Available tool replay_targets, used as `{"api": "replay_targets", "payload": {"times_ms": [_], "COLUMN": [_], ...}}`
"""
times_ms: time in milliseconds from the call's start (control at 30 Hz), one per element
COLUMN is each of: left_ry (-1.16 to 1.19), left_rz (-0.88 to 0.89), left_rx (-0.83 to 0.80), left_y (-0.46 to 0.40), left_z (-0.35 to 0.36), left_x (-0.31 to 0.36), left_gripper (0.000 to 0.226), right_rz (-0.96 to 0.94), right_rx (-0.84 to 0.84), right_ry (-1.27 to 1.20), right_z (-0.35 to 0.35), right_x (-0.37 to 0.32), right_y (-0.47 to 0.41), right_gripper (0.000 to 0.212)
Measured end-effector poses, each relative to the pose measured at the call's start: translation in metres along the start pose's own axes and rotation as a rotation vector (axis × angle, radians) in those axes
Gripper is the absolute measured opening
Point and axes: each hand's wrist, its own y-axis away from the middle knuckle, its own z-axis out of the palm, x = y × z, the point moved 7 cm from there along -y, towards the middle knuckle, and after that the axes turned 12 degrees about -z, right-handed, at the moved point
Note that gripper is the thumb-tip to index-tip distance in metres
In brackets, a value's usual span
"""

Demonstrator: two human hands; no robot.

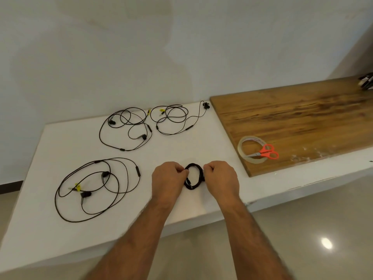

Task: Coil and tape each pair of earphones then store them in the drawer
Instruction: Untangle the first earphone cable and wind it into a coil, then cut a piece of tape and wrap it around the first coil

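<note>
Holding a tightly coiled pair of black earphones [193, 178] between both hands near the front of the white counter [50, 229], we pinch the left edge of the coil with the curled fingers of our left hand [169, 178] and the right edge with our right hand [221, 177]. Three more pairs lie loose and uncoiled on the same counter: a large one [96, 188] to the left of our hands, and two at the back by the wall, one [126, 131] left of the other [173, 119]. To the right, on a wooden board [302, 118], a roll of clear tape [242, 147] lies flat with red-handled scissors [267, 152] resting across it.
</note>
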Motion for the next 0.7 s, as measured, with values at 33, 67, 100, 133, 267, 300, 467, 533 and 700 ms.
{"api": "replay_targets", "payload": {"times_ms": [33,67,100,133,267,300,467,533,700], "left_ry": [0.005,0.01,0.015,0.021,0.026,0.024,0.028,0.015,0.026], "left_rz": [-0.005,-0.01,-0.017,-0.023,-0.033,-0.037,-0.038,-0.007,0.082], "left_rx": [0.0,-0.001,-0.004,-0.007,0.003,0.01,0.043,0.073,0.068], "left_y": [0.0,0.0,0.001,0.001,0.002,0.003,0.005,0.008,0.023], "left_z": [0.0,0.0,0.0,0.0,-0.002,-0.003,-0.009,-0.012,-0.006], "left_x": [0.0,0.0,0.0,0.0,0.0,0.0,0.001,0.005,0.028], "left_gripper": [0.012,0.012,0.012,0.013,0.026,0.03,0.033,0.029,0.015], "right_rz": [0.002,0.003,0.005,0.007,0.012,0.012,0.021,-0.001,-0.072], "right_rx": [0.018,0.038,0.053,0.06,0.059,0.063,0.074,0.079,0.167], "right_ry": [-0.011,-0.017,-0.021,-0.026,-0.077,-0.089,-0.141,-0.138,-0.1], "right_z": [-0.004,-0.009,-0.013,-0.015,-0.02,-0.02,-0.023,-0.027,-0.064], "right_x": [0.002,0.005,0.009,0.012,0.022,0.023,0.028,0.027,0.037], "right_y": [0.0,-0.001,-0.001,0.0,0.0,0.0,0.001,0.002,-0.003], "right_gripper": [0.041,0.039,0.036,0.034,0.029,0.029,0.022,0.017,0.022]}}
